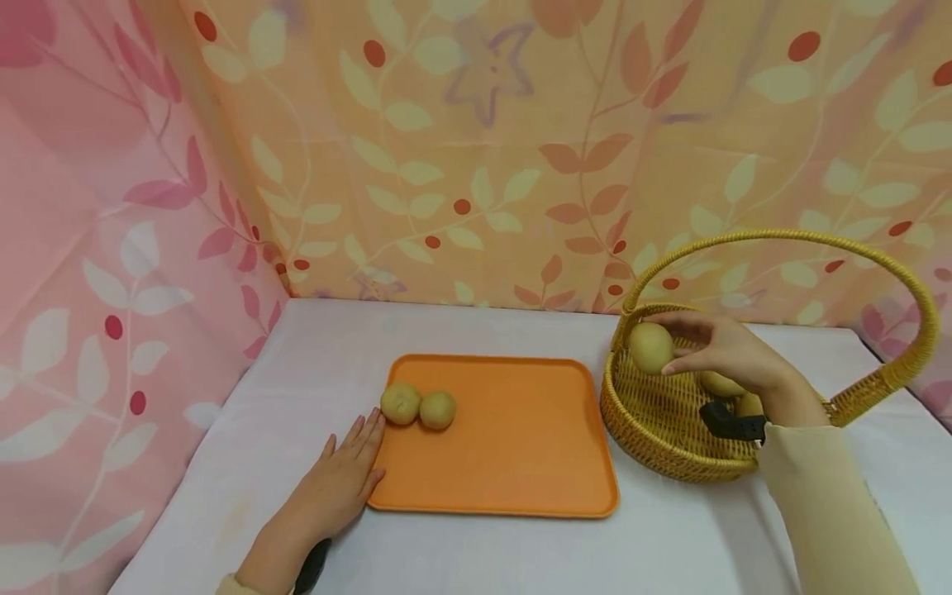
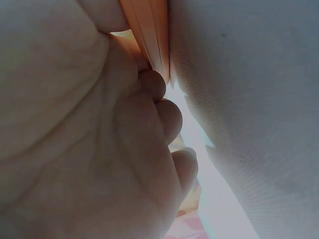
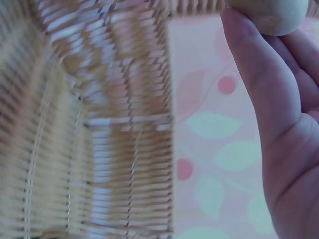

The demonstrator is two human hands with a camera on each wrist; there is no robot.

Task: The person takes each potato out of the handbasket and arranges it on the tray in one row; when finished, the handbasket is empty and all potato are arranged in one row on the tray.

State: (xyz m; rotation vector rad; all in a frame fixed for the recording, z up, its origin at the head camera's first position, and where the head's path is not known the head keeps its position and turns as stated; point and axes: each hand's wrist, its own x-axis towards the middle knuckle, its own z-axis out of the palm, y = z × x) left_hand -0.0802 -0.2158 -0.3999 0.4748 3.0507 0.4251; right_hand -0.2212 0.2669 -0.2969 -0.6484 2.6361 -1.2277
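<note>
My right hand (image 1: 732, 351) holds a round yellowish potato (image 1: 651, 348) between thumb and fingers, over the left part of the wicker basket (image 1: 673, 464). In the right wrist view the same potato (image 3: 271, 15) shows at the top, against the thumb. Another potato (image 1: 720, 383) lies in the basket, partly behind the hand and wrist. My left hand (image 1: 338, 479) rests with straight fingers along the left edge of the orange tray (image 1: 513, 446). Two potatoes sit side by side on the tray's upper left: one (image 1: 401, 403) close to the left fingertips, the other (image 1: 438, 410) just right of it.
The basket's tall arched handle (image 1: 788, 235) rises over the right arm. A white cloth (image 1: 297, 355) covers the table. Behind it hangs a floral curtain (image 1: 476, 165), with a pink one (image 1: 97, 330) on the left.
</note>
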